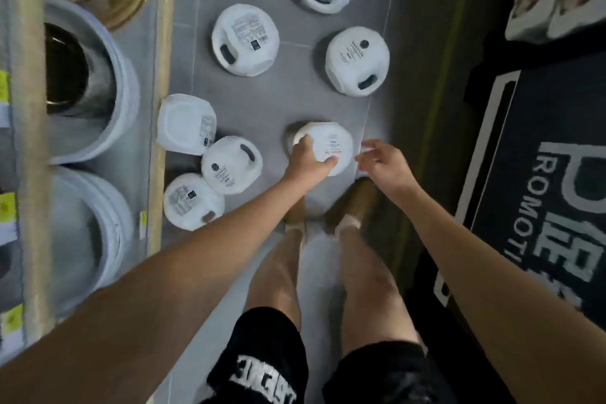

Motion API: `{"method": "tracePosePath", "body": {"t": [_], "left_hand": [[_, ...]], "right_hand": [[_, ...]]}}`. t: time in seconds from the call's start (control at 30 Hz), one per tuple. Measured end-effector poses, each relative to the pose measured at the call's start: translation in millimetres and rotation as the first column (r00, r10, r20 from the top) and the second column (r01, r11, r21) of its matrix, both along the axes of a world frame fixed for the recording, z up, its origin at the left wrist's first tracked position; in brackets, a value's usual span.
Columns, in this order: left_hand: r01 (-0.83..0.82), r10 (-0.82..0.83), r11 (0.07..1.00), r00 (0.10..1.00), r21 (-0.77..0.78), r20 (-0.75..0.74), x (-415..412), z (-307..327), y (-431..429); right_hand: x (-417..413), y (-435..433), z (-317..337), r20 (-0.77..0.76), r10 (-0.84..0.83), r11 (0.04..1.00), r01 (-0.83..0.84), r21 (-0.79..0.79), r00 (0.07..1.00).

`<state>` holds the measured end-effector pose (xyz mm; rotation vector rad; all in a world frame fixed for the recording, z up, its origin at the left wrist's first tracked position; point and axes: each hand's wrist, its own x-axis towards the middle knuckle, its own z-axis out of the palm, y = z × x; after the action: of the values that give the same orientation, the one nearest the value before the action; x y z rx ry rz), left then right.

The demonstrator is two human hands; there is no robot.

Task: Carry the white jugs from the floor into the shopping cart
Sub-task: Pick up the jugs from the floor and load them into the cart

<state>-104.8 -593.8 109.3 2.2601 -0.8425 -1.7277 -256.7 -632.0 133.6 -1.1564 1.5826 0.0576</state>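
Several white jugs stand on the grey tiled floor, seen from above. The nearest white jug (331,141) sits just in front of my feet, and my left hand (308,159) grips its near-left side with fingers curled over the top. My right hand (383,162) hovers open just to the right of this jug, fingers spread, not touching it. Other jugs lie further out: one (357,61) at centre right, one (246,39) at centre, a cluster of three (231,164) at left. No shopping cart is visible.
A shelf unit with large pots and stacked white bowls (85,233) runs along the left. A dark promotional display (544,180) stands at the right. My feet in brown shoes (354,203) stand just behind the gripped jug.
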Motion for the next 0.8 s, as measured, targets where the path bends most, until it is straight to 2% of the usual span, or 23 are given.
{"method": "tracePosePath", "body": {"t": [0.17,0.27,0.37,0.5,0.6,0.7,0.8], "left_hand": [[-0.075,0.074,0.995,0.997,0.066,0.01,-1.4,-99.8,-26.3],[0.054,-0.057,0.998,0.996,0.039,0.07,-2.4,-153.1,-30.6],[0.09,-0.096,0.995,0.985,0.047,0.143,-5.0,-211.3,-34.4],[0.065,-0.063,0.998,0.961,0.003,0.27,-3.9,-280.9,-33.7],[-0.031,0.026,0.999,0.978,0.023,0.205,-1.6,-315.8,-20.0],[-0.189,0.182,0.977,0.98,0.099,0.077,2.7,-333.6,-5.3],[-0.233,0.228,0.969,0.972,0.088,0.057,4.7,-340.8,-1.4]], "right_hand": [[-3.6,-25.8,-111.1,-0.021,0.008,0.995,-0.006,0.102,1.0],[-3.2,-35.5,-169.1,-0.013,0.026,0.988,-0.024,0.155,1.0],[-7.7,-42.4,-229.9,-0.016,0.123,0.98,-0.12,0.156,0.992],[-10.1,-49.4,-300.2,-0.007,0.238,0.956,-0.233,0.179,0.971],[-13.8,-44.7,-340.4,0.019,0.223,0.954,-0.222,0.204,0.975],[-22.3,-32.3,-366.2,0.066,0.097,0.964,-0.11,0.241,0.993],[-27.9,-26.4,-377.7,0.102,0.033,0.976,-0.054,0.213,0.994]]}}
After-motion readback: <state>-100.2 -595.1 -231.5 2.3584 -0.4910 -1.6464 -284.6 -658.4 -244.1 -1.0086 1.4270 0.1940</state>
